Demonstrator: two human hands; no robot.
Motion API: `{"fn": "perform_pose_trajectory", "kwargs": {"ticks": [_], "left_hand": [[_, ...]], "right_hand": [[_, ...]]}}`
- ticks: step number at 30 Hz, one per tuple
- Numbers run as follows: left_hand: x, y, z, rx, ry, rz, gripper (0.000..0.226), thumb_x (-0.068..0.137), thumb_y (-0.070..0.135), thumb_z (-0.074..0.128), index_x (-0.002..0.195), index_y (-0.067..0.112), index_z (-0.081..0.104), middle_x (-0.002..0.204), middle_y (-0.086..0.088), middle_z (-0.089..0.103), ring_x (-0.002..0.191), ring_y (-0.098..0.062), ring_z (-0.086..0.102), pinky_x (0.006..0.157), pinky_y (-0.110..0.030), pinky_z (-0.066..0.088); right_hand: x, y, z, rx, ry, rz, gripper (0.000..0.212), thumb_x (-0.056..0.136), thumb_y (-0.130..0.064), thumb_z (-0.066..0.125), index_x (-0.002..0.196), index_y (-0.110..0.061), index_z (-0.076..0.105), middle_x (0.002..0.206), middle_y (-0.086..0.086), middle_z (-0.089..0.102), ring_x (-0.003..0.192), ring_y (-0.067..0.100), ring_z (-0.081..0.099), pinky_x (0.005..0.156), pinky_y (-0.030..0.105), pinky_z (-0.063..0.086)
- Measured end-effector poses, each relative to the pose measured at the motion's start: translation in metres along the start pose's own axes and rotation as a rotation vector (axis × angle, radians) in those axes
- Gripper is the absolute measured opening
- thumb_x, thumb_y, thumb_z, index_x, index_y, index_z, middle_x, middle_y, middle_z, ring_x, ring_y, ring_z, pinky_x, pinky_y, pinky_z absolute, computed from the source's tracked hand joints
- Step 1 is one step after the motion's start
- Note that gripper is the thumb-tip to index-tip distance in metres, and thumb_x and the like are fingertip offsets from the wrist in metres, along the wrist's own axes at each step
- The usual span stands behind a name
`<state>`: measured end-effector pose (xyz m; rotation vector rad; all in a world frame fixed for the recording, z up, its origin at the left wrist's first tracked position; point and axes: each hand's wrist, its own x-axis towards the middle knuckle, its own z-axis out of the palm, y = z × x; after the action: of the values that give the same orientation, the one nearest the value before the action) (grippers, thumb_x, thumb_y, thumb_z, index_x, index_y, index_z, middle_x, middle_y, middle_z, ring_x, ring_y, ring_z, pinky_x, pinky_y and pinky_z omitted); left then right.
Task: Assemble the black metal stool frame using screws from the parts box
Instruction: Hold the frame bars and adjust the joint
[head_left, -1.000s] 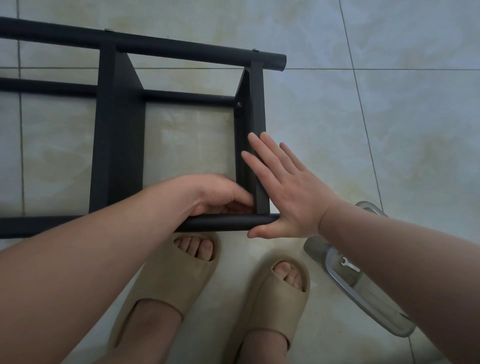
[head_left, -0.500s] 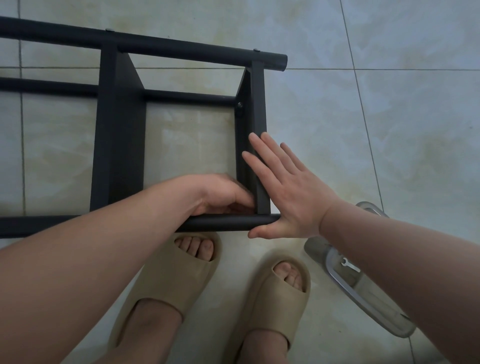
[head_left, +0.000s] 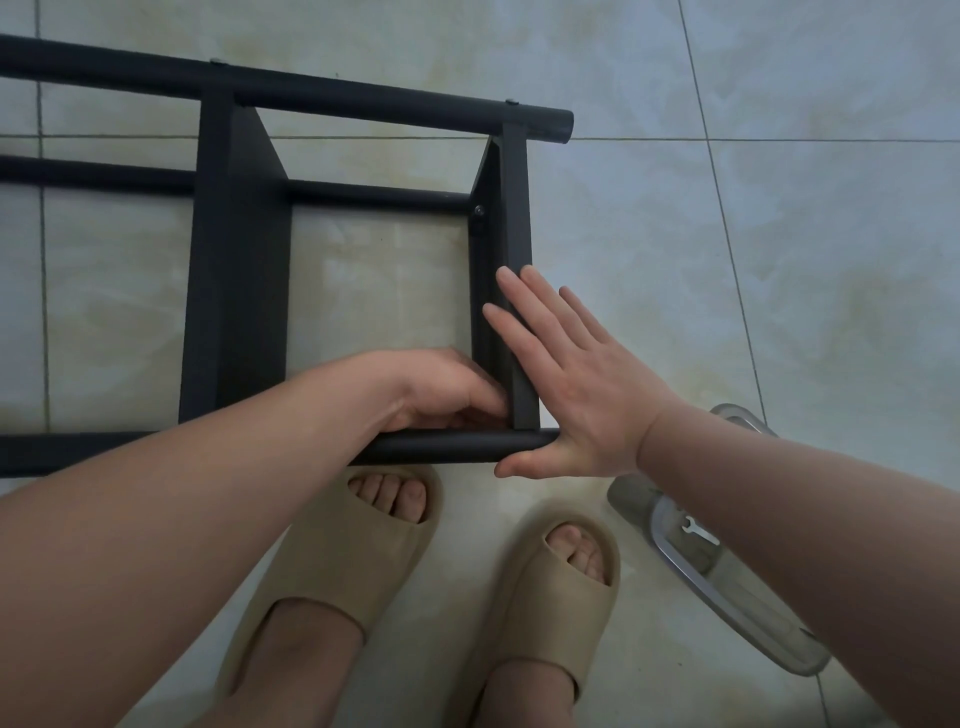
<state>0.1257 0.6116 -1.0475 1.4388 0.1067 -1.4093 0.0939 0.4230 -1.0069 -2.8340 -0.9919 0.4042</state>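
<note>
Two hands at the near R corner of the black stool frame (head_left: 239, 291), which lies flat on the tiled floor (head_left: 753, 234).

The L hand (head_left: 447, 389) is tucked inside that corner of the frame w/ fingers curled; its grip is hidden, so I can't tell if it holds anything. The R hand (head_left: 576, 395) is flat & released, fingers straight, pressing the outside of the frame's end bar, thumb under the near tube. One screw (head_left: 478, 210) sits up that bar, inside the frame. The clear parts box (head_left: 769, 639) lies just R of the frame, partly under the R arm, w/ a small wrench (head_left: 698, 535) in it. Two tan sandals (head_left: 332, 561) stand just near the frame.
</note>
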Motion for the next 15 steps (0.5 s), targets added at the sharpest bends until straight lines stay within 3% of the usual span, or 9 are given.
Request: {"fn": "perform_pose_trajectory", "kwargs": {"ticks": [4, 9, 12, 15], "left_hand": [[-0.0009, -0.0013, -0.0027, -0.058, -0.050, 0.002, 0.042, 0.087, -0.008, 0.056, 0.059, 0.015, 0.077, 0.064, -0.005, 0.068, 0.060, -0.013, 0.067, 0.058, -0.022, 0.053], [-0.0032, 0.0020, -0.0003, 0.012, -0.021, 0.013, 0.016, 0.085, 0.000, 0.060, 0.083, 0.006, 0.075, 0.078, -0.013, 0.071, 0.076, -0.025, 0.069, 0.073, -0.033, 0.055], [-0.0034, 0.0030, 0.0025, 0.034, 0.020, 0.015, 0.013, 0.087, 0.001, 0.061, 0.094, -0.001, 0.071, 0.082, -0.016, 0.067, 0.081, -0.029, 0.063, 0.078, -0.038, 0.049], [-0.0026, 0.0018, 0.0007, 0.028, 0.013, 0.026, 0.013, 0.086, -0.004, 0.060, 0.086, 0.001, 0.072, 0.078, -0.015, 0.066, 0.077, -0.026, 0.063, 0.076, -0.035, 0.050]], "right_hand": [[0.0000, 0.0004, 0.0008, -0.002, 0.007, -0.002, 0.124, 0.077, -0.091, 0.040, 0.161, -0.005, 0.012, 0.169, 0.015, -0.004, 0.156, 0.031, -0.008, 0.125, 0.056, 0.013], [0.0000, 0.0002, 0.0013, 0.004, 0.010, -0.002, 0.123, 0.077, -0.091, 0.041, 0.161, -0.005, 0.013, 0.169, 0.015, -0.004, 0.156, 0.031, -0.007, 0.124, 0.057, 0.014], [0.0001, 0.0002, 0.0011, 0.008, 0.008, 0.000, 0.123, 0.076, -0.091, 0.041, 0.161, -0.005, 0.013, 0.169, 0.015, -0.004, 0.156, 0.031, -0.007, 0.124, 0.057, 0.014], [0.0003, 0.0002, 0.0006, 0.006, 0.006, 0.001, 0.124, 0.076, -0.091, 0.041, 0.161, -0.006, 0.013, 0.169, 0.015, -0.004, 0.156, 0.031, -0.008, 0.124, 0.057, 0.014]]}}
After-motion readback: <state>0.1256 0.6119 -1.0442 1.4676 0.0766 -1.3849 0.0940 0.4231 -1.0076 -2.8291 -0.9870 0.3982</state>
